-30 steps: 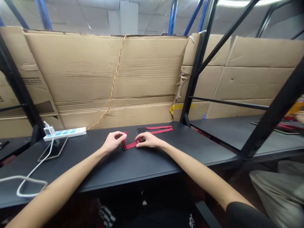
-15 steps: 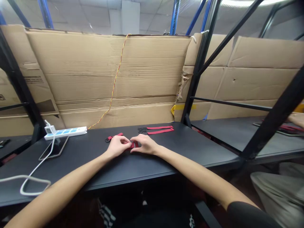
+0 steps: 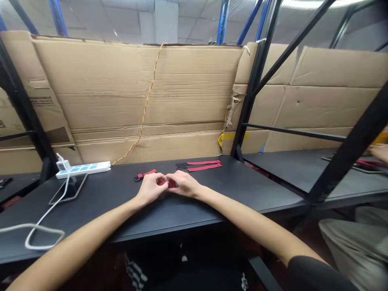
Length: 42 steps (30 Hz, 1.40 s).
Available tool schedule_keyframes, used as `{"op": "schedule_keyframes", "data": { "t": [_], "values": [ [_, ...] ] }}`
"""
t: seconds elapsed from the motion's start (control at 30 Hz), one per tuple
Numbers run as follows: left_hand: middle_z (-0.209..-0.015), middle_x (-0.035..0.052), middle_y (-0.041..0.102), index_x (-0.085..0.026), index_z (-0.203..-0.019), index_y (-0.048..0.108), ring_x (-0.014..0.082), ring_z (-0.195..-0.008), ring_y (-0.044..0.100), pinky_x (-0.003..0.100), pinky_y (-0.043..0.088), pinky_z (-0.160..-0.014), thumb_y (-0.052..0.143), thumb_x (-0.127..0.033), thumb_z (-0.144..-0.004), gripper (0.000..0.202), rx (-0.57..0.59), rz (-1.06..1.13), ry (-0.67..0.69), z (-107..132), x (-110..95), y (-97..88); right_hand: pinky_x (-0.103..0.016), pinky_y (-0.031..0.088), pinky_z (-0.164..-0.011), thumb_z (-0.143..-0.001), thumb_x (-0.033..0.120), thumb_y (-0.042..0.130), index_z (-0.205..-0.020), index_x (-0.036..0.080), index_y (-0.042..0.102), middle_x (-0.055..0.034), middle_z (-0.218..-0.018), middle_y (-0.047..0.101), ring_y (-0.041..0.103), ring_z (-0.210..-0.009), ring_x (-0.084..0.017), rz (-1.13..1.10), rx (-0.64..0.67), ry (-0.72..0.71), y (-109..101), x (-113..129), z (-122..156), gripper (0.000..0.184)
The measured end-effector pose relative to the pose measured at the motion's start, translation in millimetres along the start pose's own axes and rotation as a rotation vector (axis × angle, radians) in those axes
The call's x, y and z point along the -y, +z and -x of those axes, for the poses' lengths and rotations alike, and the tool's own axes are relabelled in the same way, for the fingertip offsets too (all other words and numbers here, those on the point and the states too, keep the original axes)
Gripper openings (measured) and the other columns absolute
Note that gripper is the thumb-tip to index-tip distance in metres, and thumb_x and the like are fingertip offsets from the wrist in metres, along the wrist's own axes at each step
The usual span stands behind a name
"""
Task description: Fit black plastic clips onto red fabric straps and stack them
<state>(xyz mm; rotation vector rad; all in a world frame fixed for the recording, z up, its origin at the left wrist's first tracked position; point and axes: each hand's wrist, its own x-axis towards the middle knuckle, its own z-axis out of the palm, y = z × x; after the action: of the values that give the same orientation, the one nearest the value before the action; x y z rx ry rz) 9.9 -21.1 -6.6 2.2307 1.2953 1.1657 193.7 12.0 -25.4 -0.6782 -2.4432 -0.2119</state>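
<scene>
My left hand (image 3: pixel 150 187) and my right hand (image 3: pixel 184 184) meet over a short red strap (image 3: pixel 168 183) on the black table (image 3: pixel 127 206), fingers pinched on its middle. The strap's far end (image 3: pixel 144 175) with a black ring lies flat to the left of my left hand. Two more red straps (image 3: pixel 203 165) with black buckles lie side by side further back.
A white power strip (image 3: pixel 82 169) and a phone (image 3: pixel 68 190) on a white cable (image 3: pixel 42 232) sit at the left. A cardboard wall (image 3: pixel 145 105) backs the table. Black frame posts (image 3: pixel 250 93) stand to the right. Another person's hand (image 3: pixel 380 151) and leg (image 3: pixel 354 242) show at the far right.
The strap has been laid out to the left, its ring end now flat on the table. Both hands have come together on its middle.
</scene>
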Motion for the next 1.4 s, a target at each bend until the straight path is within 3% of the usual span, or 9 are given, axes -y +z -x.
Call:
{"op": "schedule_keyframes", "data": {
  "t": [0.13,0.4,0.6,0.77,0.9,1.03,1.13,1.27,1.4],
  "values": [
    [-0.065,0.0032,0.066,-0.014,-0.07,0.07,0.0143,-0.059,0.057,0.023,0.043,-0.058,0.06,-0.023,-0.068,0.014,-0.027,-0.03,-0.009,-1,1,-1.7,-0.028,0.041,-0.07,-0.081,0.042,0.064,-0.101,0.016,0.061,-0.0067,-0.081,0.065,0.057,-0.074,-0.019,0.018,-0.007,0.022,0,0,0,0.032],
    [-0.064,0.0026,0.066,-0.014,-0.069,0.069,0.014,-0.058,0.056,0.023,0.043,-0.056,0.058,-0.027,-0.072,0.017,0.081,0.05,0.018,2,3,4.2,-0.028,0.043,-0.07,-0.082,0.037,0.064,-0.099,0.016,0.06,-0.0067,-0.083,0.065,0.057,-0.074,-0.018,0.04,0.04,-0.037,0,1,0,0.027],
    [-0.064,0.0034,0.067,-0.014,-0.067,0.069,0.0153,-0.059,0.059,0.024,0.046,-0.058,0.061,-0.03,-0.071,0.019,0.162,0.197,-0.097,-5,11,-0.5,-0.034,0.046,-0.074,-0.081,0.047,0.063,-0.122,0.013,0.053,-0.0109,-0.088,0.066,0.059,-0.077,-0.022,0.039,-0.045,-0.084,2,-3,1,0.054],
    [-0.069,0.0049,0.07,-0.013,-0.07,0.069,0.0175,-0.063,0.063,0.026,0.048,-0.061,0.064,-0.033,-0.071,0.02,0.176,0.238,-0.114,-6,12,-1.3,-0.037,0.047,-0.076,-0.081,0.045,0.064,-0.129,0.012,0.049,-0.0102,-0.086,0.066,0.059,-0.078,-0.022,-0.009,-0.039,-0.122,4,-5,3,0.061],
    [-0.073,0.0057,0.07,-0.014,-0.072,0.067,0.0176,-0.067,0.064,0.028,0.05,-0.066,0.068,-0.034,-0.068,0.021,0.076,0.285,-0.082,-6,15,0.7,-0.037,0.048,-0.082,-0.075,0.043,0.071,-0.128,0.018,0.051,-0.0087,-0.095,0.066,0.06,-0.087,-0.022,-0.263,-0.09,0.01,3,-3,1,0.062],
    [-0.068,0.0043,0.068,-0.013,-0.071,0.065,0.0148,-0.06,0.061,0.027,0.049,-0.061,0.069,-0.037,-0.069,0.024,0.047,0.388,-0.13,-9,20,0.2,-0.035,0.05,-0.081,-0.068,0.042,0.076,-0.121,0.018,0.056,-0.0048,-0.091,0.066,0.063,-0.083,-0.017,-0.795,-0.101,0.288,5,-8,-3,0.061],
    [-0.067,0.004,0.067,-0.013,-0.072,0.064,0.0134,-0.059,0.06,0.026,0.048,-0.06,0.07,-0.037,-0.068,0.025,0.023,0.447,-0.165,-10,20,-1.7,-0.035,0.051,-0.078,-0.069,0.042,0.073,-0.108,0.015,0.063,-0.0055,-0.085,0.069,0.065,-0.076,-0.017,-1.125,-0.047,0.466,5,-16,-3,0.049],
    [-0.066,0.0032,0.067,-0.012,-0.074,0.065,0.0121,-0.057,0.058,0.024,0.046,-0.058,0.071,-0.038,-0.068,0.027,0.044,0.466,-0.172,-9,18,-3.4,-0.035,0.05,-0.077,-0.065,0.038,0.076,-0.091,0.012,0.07,-0.0055,-0.076,0.07,0.065,-0.069,-0.017,-1.236,-0.042,0.548,3,-22,0,0.038],
    [-0.065,0.0027,0.066,-0.013,-0.074,0.064,0.0118,-0.056,0.057,0.023,0.045,-0.055,0.073,-0.039,-0.066,0.029,0.047,0.503,-0.201,-8,16,-3.4,-0.034,0.051,-0.074,-0.06,0.035,0.079,-0.088,0.012,0.071,-0.0053,-0.074,0.071,0.065,-0.066,-0.016,-1.3,-0.049,0.612,1,-19,0,0.037]
  ]
}}
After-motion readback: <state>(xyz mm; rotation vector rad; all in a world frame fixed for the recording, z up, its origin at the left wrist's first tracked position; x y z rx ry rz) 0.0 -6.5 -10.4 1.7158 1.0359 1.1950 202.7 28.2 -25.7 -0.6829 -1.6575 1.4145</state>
